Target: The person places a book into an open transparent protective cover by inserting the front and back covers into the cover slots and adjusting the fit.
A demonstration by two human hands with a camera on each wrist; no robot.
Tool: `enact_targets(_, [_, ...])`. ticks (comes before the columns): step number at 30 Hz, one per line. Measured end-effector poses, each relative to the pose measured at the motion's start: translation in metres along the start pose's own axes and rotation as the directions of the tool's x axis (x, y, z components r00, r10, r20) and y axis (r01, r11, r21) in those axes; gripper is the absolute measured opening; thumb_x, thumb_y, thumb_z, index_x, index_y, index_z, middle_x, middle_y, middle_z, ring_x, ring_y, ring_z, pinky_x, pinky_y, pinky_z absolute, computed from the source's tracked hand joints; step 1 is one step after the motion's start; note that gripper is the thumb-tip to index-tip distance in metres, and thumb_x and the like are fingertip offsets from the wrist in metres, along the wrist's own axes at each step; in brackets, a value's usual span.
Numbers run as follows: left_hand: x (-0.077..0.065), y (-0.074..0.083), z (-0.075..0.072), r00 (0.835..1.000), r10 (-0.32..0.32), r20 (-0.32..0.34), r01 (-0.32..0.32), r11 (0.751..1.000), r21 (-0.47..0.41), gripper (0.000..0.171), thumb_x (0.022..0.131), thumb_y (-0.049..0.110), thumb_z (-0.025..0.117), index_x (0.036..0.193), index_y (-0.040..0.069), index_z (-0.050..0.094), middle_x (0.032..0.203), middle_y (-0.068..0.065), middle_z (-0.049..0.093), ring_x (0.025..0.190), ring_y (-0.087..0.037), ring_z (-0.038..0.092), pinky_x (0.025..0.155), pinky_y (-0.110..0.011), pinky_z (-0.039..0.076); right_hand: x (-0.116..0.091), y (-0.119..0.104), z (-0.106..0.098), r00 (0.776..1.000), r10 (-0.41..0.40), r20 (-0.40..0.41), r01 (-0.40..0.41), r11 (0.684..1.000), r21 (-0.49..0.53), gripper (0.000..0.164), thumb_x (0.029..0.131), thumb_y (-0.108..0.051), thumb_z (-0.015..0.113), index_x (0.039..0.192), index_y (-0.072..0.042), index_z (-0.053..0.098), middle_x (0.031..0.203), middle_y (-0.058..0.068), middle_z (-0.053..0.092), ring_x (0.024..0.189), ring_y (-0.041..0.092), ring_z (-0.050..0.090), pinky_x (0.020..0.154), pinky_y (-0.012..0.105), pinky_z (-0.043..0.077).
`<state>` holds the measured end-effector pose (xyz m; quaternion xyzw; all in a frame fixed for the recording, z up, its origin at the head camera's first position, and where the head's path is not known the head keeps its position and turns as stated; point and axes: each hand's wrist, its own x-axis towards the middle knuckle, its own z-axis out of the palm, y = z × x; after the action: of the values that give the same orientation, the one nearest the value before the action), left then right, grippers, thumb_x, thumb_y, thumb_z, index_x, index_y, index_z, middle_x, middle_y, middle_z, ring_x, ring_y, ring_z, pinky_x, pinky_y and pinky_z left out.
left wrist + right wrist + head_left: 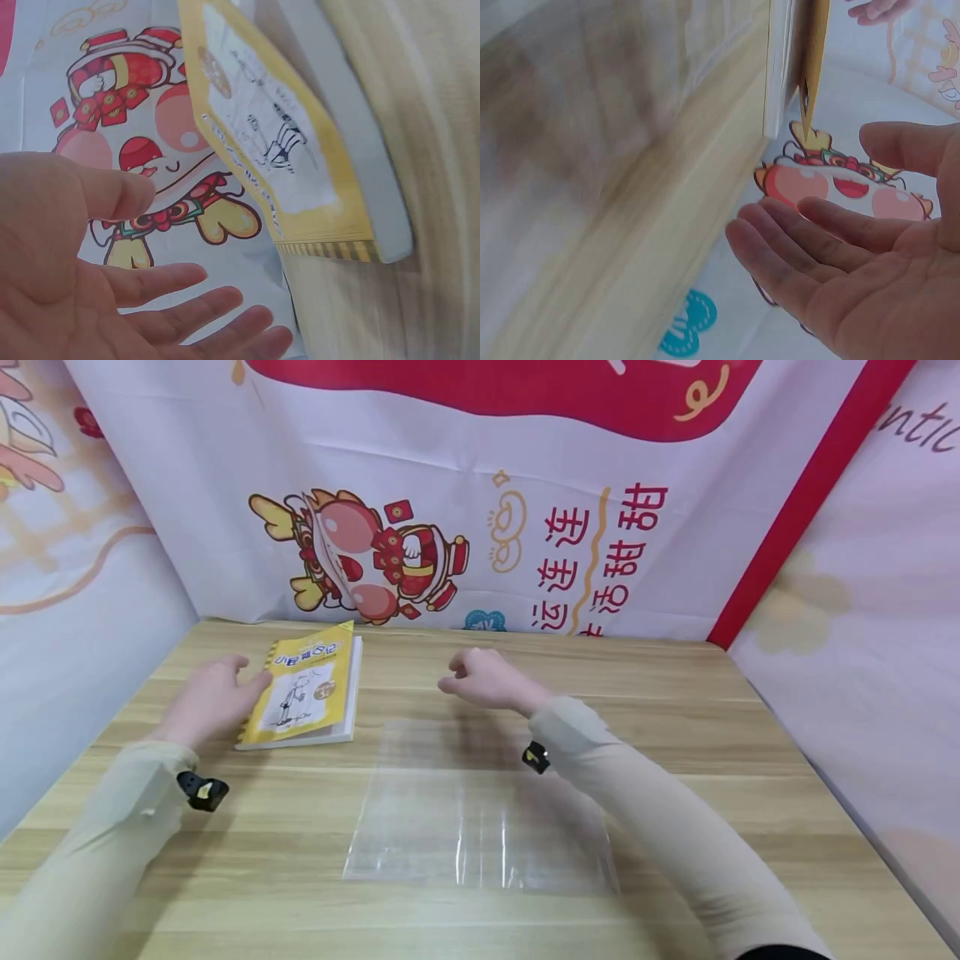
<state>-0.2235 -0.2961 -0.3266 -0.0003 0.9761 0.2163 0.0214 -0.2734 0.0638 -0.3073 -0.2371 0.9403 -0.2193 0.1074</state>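
A yellow paperback book [303, 689] lies at the left of the table, its front cover lifted a little from the white pages. My left hand [213, 697] is over the book's left side. In the left wrist view, that hand's thumb and fingers [176, 319] are spread, with nothing between them. A clear plastic sheet or book cover [420, 810] lies flat in the middle of the table. Beyond its far edge, my right hand [491, 679] hovers above the wood. Its fingers [780, 247] look relaxed and slightly bent in the right wrist view, holding nothing.
The wooden table [720, 877] reaches to a white cloth backdrop [480, 452] with red lettering and a cartoon figure. More printed cloth [885, 635] hangs along the right side. A black wrist strap [202, 791] sits on the left sleeve.
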Motion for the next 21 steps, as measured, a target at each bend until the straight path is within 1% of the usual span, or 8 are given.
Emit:
enact_targets(5, [0.003,-0.004,-0.004,0.999,-0.036,0.034,0.037,0.999,-0.034,0.09,0.097,0.061,0.026,0.139,-0.018,0.021,0.134,-0.043,0.027,0.12,-0.059,0.028,0.094,-0.067,0.027,0.005,-0.013,0.009,0.999,0.025,0.035,-0.029,0.991,0.134,0.047,0.093,-0.038,0.06,0.125,-0.005,0.057,0.116,0.004,0.06,0.102,0.015,0.057,0.082,0.027,0.048])
enact_targets(7, [0.004,-0.006,-0.006,0.997,-0.053,0.057,0.056,0.997,-0.05,0.091,0.097,0.062,0.026,0.139,-0.019,0.02,0.134,-0.043,0.026,0.12,-0.059,0.027,0.094,-0.067,0.028,0.007,-0.017,0.011,0.998,0.034,0.056,-0.047,0.972,0.231,0.045,0.093,-0.036,0.06,0.125,-0.005,0.057,0.115,0.004,0.06,0.102,0.018,0.058,0.081,0.028,0.049])
enact_targets(9, [0.005,-0.009,-0.008,0.995,-0.068,0.075,0.072,0.995,-0.063,0.093,0.096,0.063,0.026,0.139,-0.019,0.019,0.133,-0.044,0.026,0.12,-0.059,0.028,0.093,-0.066,0.03,0.01,-0.021,0.014,0.996,0.043,0.083,-0.069,0.936,0.346,0.042,0.094,-0.033,0.06,0.124,-0.005,0.057,0.114,0.006,0.061,0.104,0.021,0.059,0.081,0.03,0.05])
enact_targets(12, [0.005,-0.015,-0.01,0.991,-0.096,0.093,0.103,0.992,-0.078,0.095,0.096,0.065,0.024,0.139,-0.02,0.017,0.132,-0.045,0.026,0.119,-0.059,0.029,0.093,-0.065,0.031,0.017,-0.027,0.018,0.989,0.067,0.13,-0.123,0.857,0.501,0.036,0.094,-0.03,0.06,0.121,-0.005,0.058,0.109,0.006,0.062,0.102,0.024,0.06,0.079,0.032,0.052])
enact_targets(13, [0.006,-0.016,-0.011,0.991,-0.1,0.093,0.108,0.991,-0.082,0.095,0.096,0.065,0.023,0.138,-0.02,0.017,0.131,-0.045,0.027,0.118,-0.058,0.03,0.093,-0.065,0.032,0.019,-0.03,0.019,0.987,0.075,0.14,-0.139,0.832,0.537,0.034,0.094,-0.029,0.06,0.119,-0.005,0.059,0.108,0.007,0.063,0.101,0.024,0.06,0.08,0.033,0.052])
enact_targets(16, [0.006,-0.019,-0.014,0.99,-0.107,0.093,0.115,0.989,-0.087,0.095,0.096,0.064,0.022,0.138,-0.021,0.017,0.131,-0.045,0.027,0.117,-0.058,0.031,0.093,-0.065,0.031,0.023,-0.036,0.022,0.983,0.095,0.158,-0.173,0.772,0.612,0.031,0.094,-0.027,0.061,0.115,-0.005,0.061,0.103,0.006,0.063,0.101,0.025,0.06,0.081,0.034,0.052])
enact_targets(18, [0.006,-0.02,-0.015,0.991,-0.097,0.093,0.105,0.991,-0.086,0.094,0.096,0.064,0.022,0.137,-0.021,0.018,0.131,-0.045,0.028,0.117,-0.058,0.032,0.093,-0.065,0.031,0.025,-0.04,0.024,0.982,0.102,0.16,-0.183,0.741,0.647,0.029,0.094,-0.025,0.061,0.114,-0.004,0.061,0.102,0.008,0.063,0.104,0.029,0.059,0.084,0.037,0.051])
enact_targets(21, [0.006,-0.019,-0.016,0.991,-0.091,0.098,0.1,0.991,-0.086,0.095,0.096,0.064,0.022,0.137,-0.021,0.018,0.131,-0.045,0.027,0.117,-0.058,0.031,0.092,-0.065,0.031,0.028,-0.044,0.028,0.98,0.117,0.161,-0.196,0.706,0.681,0.028,0.094,-0.025,0.061,0.112,-0.004,0.061,0.1,0.008,0.063,0.108,0.032,0.057,0.086,0.039,0.049])
